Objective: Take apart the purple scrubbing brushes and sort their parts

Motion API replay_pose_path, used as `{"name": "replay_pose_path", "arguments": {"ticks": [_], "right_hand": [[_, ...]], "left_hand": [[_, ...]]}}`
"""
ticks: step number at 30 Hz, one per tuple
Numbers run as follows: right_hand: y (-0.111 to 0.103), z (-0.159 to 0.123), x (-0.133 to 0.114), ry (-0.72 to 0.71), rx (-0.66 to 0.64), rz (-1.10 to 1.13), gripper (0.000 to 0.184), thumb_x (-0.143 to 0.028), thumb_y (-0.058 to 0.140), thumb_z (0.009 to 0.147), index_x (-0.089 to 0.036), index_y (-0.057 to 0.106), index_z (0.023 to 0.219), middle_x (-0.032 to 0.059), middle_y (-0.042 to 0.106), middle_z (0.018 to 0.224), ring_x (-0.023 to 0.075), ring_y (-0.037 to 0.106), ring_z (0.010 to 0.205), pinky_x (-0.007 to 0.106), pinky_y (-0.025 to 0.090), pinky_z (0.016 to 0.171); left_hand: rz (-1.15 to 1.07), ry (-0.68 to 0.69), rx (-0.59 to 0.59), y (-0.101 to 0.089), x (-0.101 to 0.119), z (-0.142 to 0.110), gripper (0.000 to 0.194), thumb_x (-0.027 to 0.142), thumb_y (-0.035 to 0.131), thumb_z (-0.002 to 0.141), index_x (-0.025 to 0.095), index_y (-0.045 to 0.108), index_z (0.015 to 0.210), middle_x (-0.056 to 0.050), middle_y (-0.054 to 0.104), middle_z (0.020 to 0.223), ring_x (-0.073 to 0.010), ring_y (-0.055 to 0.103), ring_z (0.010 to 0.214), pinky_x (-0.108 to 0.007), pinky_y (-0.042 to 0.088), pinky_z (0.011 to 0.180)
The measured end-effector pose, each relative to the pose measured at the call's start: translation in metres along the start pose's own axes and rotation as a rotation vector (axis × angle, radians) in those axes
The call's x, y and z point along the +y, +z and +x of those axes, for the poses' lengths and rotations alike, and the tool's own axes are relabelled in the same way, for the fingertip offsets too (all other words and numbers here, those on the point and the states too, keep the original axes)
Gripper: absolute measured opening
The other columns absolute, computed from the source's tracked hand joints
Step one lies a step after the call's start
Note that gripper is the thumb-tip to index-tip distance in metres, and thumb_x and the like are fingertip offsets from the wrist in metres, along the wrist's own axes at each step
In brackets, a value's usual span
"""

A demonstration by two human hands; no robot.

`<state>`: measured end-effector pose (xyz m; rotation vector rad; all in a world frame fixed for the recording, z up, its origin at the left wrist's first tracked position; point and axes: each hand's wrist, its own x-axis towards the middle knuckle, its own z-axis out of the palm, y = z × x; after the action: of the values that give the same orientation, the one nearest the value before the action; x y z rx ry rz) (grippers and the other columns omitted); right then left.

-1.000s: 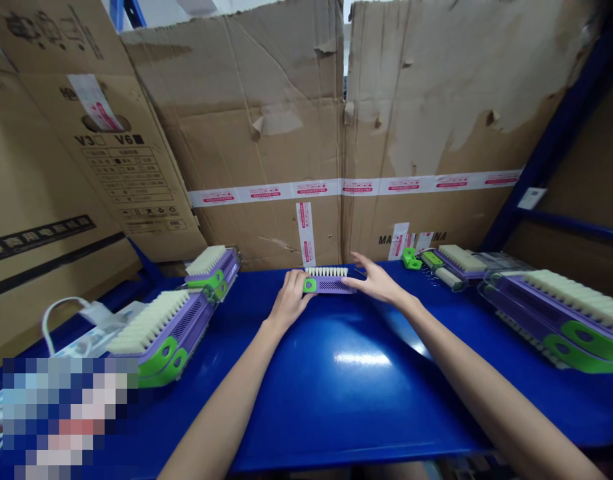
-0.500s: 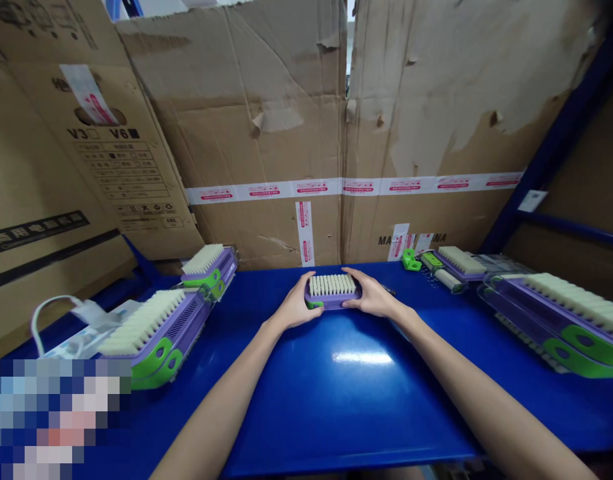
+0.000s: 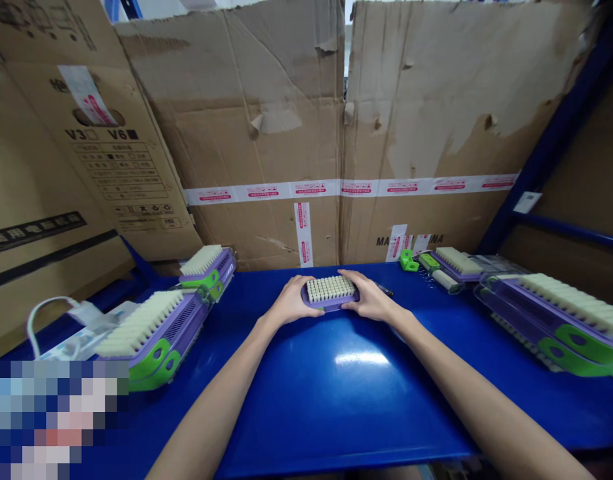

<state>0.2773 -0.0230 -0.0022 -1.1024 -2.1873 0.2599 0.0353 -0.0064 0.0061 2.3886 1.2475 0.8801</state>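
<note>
On the cardboard panel (image 3: 154, 160) at the left of the frame, black print reads "V3" (image 3: 81, 135) beside a hollow square and "V6" (image 3: 122, 135) beside a filled one; the printed table (image 3: 126, 175) beneath is too small to read, as is the row of handling symbols (image 3: 141, 209) below it. Farther left, a black band (image 3: 36, 228) carries pale Chinese characters, among them 商用电. On the back cardboard (image 3: 261, 147), right of centre, "MA" and "INA" flank tape strips (image 3: 397, 243). The long white tape (image 3: 286, 190) repeats red print, illegible here.
</note>
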Motion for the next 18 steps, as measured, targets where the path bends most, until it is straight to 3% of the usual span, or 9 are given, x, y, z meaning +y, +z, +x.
{"name": "replay_pose_path", "arguments": {"ticks": [6,11,18], "right_hand": [[-0.004,0.0,0.003,0.016,0.036,0.002,0.082,-0.025,0.076,0.066,-0.021,0.039,0.139,0.0144,0.049,0.133,0.0284,0.046,0.123,0.049,0.035,0.106],[-0.005,-0.002,0.004,0.094,0.051,0.036,0.083,-0.025,0.077,0.064,-0.018,0.04,0.138,0.0155,0.049,0.135,0.0285,0.046,0.125,0.048,0.034,0.107],[-0.006,-0.003,0.005,0.159,0.097,0.1,0.081,-0.027,0.077,0.063,-0.018,0.042,0.136,0.0154,0.049,0.135,0.0282,0.046,0.126,0.047,0.033,0.108]], "left_hand": [[0.03,-0.007,0.018,0.001,-0.008,-0.003,0.088,0.05,0.081,0.05,0.021,0.051,0.127,-0.007,0.057,0.105,-0.0254,0.055,0.1,-0.042,0.044,0.091],[0.046,-0.005,0.011,-0.001,-0.016,-0.007,0.069,0.044,0.071,0.067,0.023,0.05,0.129,-0.006,0.058,0.106,-0.024,0.054,0.102,-0.042,0.042,0.095],[0.221,-0.045,0.109,0.0,-0.03,-0.01,0.04,0.029,0.065,0.07,0.027,0.065,0.11,-0.008,0.052,0.124,-0.0294,0.042,0.122,-0.05,0.036,0.101]]}}
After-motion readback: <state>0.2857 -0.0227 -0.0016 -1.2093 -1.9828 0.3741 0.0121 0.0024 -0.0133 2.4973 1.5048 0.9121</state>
